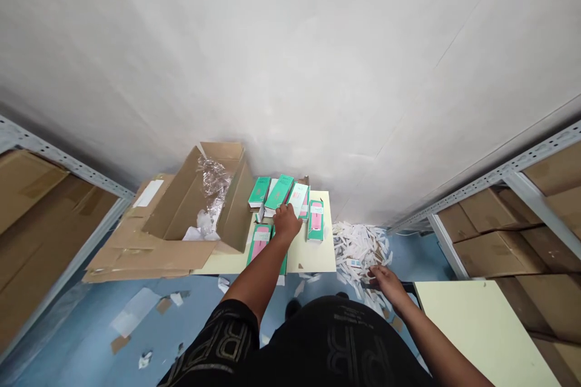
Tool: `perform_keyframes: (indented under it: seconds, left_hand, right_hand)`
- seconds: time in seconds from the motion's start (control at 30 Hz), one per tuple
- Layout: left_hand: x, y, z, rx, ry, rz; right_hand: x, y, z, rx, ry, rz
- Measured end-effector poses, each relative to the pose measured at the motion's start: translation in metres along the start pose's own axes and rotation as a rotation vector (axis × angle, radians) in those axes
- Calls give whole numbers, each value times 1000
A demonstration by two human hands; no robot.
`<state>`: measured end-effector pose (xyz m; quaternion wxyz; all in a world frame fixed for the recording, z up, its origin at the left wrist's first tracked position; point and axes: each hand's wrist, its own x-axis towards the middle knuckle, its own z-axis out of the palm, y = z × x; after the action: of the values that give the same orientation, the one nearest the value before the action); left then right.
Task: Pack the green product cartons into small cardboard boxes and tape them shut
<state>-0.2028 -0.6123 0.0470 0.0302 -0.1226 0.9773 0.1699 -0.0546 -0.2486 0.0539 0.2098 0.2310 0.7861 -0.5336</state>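
My left hand (pixel 287 222) reaches over the table to a cluster of small boxes, its fingers bent and closed at the near end of a white-fronted small box (pixel 298 196). Beside it lies a green box (pixel 280 191), with another green box (pixel 259 191) further left. A green box with a pink panel (pixel 316 219) lies to the right. Under my left forearm is a pink-and-green box (pixel 260 240), partly covered. My right hand (pixel 385 281) hangs low on the right, fingers loosely apart, nothing visible in them.
An opened cardboard carton (pixel 186 202) with clear plastic wrap (pixel 213 184) stands left on the pale table (pixel 313 260). White paper scraps (pixel 358 248) pile up on the blue floor. A second pale table (pixel 472 326) is at right. Shelves of cartons (pixel 503 254) flank both sides.
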Motion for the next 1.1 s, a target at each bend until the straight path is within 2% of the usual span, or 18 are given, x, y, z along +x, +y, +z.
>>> perform_keyframes:
  seconds: [0.1, 0.2, 0.3, 0.4, 0.53, 0.67, 0.77, 0.9, 1.0, 1.1]
  left_hand:
    - [6, 4, -1, 37, -11, -35]
    - [12, 8, -3, 33, -82, -73]
    - [17, 10, -4, -1, -126, -112]
    - [19, 7, -8, -94, -106, -132]
    - [9, 6, -28, -429, -90, -188]
    - [-22, 20, -54, -930, -210, -236]
    - [-48, 40, -65, -1203, -359, -111]
    - [-74, 73, -65, -1319, -601, 88]
    - [-89, 101, -56, -1294, -777, 220]
    - [-105, 131, -42, -1230, -925, 334]
  right_hand:
    - [14, -2, 8, -4, -45, -32]
    - [28, -3, 14, -28, -88, -38]
    - [39, -6, 12, -57, -123, -49]
    - [47, -9, 7, -61, -147, -61]
    - [49, -16, 5, -56, -168, -45]
    - [40, -44, 17, 31, -196, -33]
    - [28, -80, 29, 232, -218, -49]
    - [6, -122, 35, 694, -236, -102]
    - [-13, -130, 25, 873, -186, -178]
    - [-34, -115, 5, 960, -24, -173]
